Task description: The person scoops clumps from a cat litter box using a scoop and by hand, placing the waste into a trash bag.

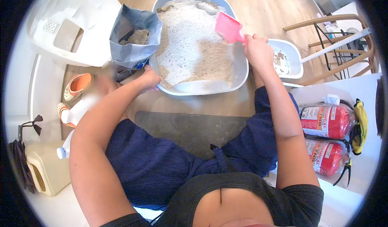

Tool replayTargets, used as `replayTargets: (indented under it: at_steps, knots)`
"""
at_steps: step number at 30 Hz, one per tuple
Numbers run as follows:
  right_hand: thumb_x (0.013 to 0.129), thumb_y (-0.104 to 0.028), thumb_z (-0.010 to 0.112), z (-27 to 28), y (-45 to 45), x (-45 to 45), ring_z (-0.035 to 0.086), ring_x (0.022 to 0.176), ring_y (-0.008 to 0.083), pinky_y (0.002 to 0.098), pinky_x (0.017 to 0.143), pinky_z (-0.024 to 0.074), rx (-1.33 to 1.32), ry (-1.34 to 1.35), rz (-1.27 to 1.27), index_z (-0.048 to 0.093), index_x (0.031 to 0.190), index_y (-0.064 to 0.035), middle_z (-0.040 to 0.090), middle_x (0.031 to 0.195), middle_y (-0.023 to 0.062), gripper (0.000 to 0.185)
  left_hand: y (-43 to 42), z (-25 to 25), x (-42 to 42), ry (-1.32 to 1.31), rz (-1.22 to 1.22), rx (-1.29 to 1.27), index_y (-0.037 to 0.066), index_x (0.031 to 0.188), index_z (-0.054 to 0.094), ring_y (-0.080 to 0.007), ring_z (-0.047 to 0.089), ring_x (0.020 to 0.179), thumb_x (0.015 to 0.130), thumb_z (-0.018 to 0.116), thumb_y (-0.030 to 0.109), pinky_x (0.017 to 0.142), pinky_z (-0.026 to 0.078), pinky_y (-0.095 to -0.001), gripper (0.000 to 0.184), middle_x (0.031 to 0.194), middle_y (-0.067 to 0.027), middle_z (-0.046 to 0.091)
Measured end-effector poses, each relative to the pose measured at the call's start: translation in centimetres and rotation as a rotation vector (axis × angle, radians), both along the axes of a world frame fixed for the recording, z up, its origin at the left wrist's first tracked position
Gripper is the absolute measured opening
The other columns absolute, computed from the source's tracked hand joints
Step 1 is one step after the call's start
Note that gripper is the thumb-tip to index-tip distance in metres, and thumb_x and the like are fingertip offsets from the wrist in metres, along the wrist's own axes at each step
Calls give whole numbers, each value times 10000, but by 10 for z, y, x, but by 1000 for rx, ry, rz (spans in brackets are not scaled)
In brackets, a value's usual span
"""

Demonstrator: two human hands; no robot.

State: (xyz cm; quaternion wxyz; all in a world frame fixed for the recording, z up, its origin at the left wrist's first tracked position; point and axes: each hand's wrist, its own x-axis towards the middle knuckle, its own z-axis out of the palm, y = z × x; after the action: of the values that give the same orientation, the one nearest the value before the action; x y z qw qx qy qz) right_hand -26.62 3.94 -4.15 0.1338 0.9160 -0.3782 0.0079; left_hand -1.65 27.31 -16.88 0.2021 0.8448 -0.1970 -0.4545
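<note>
A pink slotted litter scoop (228, 28) is in my right hand (258, 51), whose fingers are closed around its handle. The scoop is tilted over the right side of a grey litter box (241, 79), just above the litter. Pale and brownish litter (182, 45) covers most of the box floor. My left hand (150, 79) grips the box's near-left rim, its fingers partly hidden. Beside that hand, an open silver-grey bag (135, 56) stands against the box's left side, with clumps (138, 37) inside.
To the left are a white litter box cover (91, 14), orange-lined clogs (76, 85) and a capped bottle (62, 151). On the right lie a dustpan (297, 69) with a long handle, a wooden chair (355, 21) and red fire extinguishers (329, 120). A dark mat (190, 132) lies before me.
</note>
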Motion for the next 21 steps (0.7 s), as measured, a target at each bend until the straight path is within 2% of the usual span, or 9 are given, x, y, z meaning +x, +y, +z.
replayTargets:
  at_steps: [1, 4, 8, 10, 11, 13, 17, 19, 21]
  knots:
    - [833, -160, 521, -3, -5, -3, 597, 879, 382, 450, 702, 533, -26, 18, 0, 573, 1127, -127, 594, 973, 137, 300, -1, 1, 0, 0, -4, -2, -55, 1239, 88, -242, 564, 485, 824, 482, 73, 388, 459, -365, 586, 768, -191, 568]
    - [812, -149, 535, -8, -13, 1, 600, 886, 383, 448, 680, 536, -60, -2, -12, 576, 1088, -95, 596, 954, 136, 283, -2, -1, 7, -8, -197, 96, -76, 1264, 41, -256, 574, 521, 821, 478, 84, 407, 485, -367, 643, 841, -214, 567]
    - [807, -139, 524, -9, -29, 8, 615, 859, 384, 450, 690, 531, -52, 5, -25, 571, 1031, -63, 609, 946, 152, 242, 4, -43, 26, 46, -335, 34, -122, 1271, 220, -327, 607, 815, 776, 569, 80, 469, 560, -363, 639, 1081, -241, 461]
    - [835, -133, 453, -11, -37, 11, 670, 742, 313, 638, 692, 362, 9, -3, -62, 579, 971, -64, 652, 884, 124, 197, 13, -17, 14, 42, -410, 11, -110, 1267, 232, -329, 606, 825, 793, 581, 102, 483, 562, -371, 625, 1168, -243, 395]
    - [835, -133, 453, -13, -40, 10, 670, 742, 313, 638, 692, 362, 16, 1, -64, 579, 971, -64, 652, 884, 124, 197, 18, -4, 7, 42, -435, 5, -105, 1265, 237, -330, 605, 829, 799, 585, 109, 488, 562, -374, 620, 1198, -244, 373]
    - [826, -136, 457, -10, -42, 9, 670, 739, 310, 614, 643, 408, -13, 86, 18, 584, 978, -55, 669, 840, 134, 214, 21, 9, 0, 113, -90, 27, -100, 1259, 238, -293, 621, 801, 808, 595, 122, 482, 547, -355, 616, 1215, -239, 357]
    - [809, -137, 484, 15, -34, 19, 671, 774, 297, 531, 636, 482, 38, 132, 66, 629, 932, -33, 672, 835, 146, 217, 24, 12, 8, 81, -207, 76, -110, 1225, 231, -253, 638, 731, 815, 588, 127, 467, 530, -335, 593, 1154, -236, 395]
    - [781, -133, 525, 30, -37, 35, 672, 801, 285, 426, 659, 525, 97, 279, 99, 675, 873, -34, 675, 840, 153, 201, 22, 19, 8, 147, -215, 39, -144, 1149, 289, -229, 633, 642, 811, 553, 102, 483, 526, -323, 494, 1086, -232, 399]
    - [774, -131, 539, 30, -53, 57, 672, 809, 278, 409, 668, 528, 79, 346, 109, 687, 861, -36, 677, 865, 150, 196, 22, 9, 11, 105, -310, 5, -152, 1128, 297, -222, 631, 631, 804, 553, 99, 477, 519, -324, 483, 1050, -226, 415]
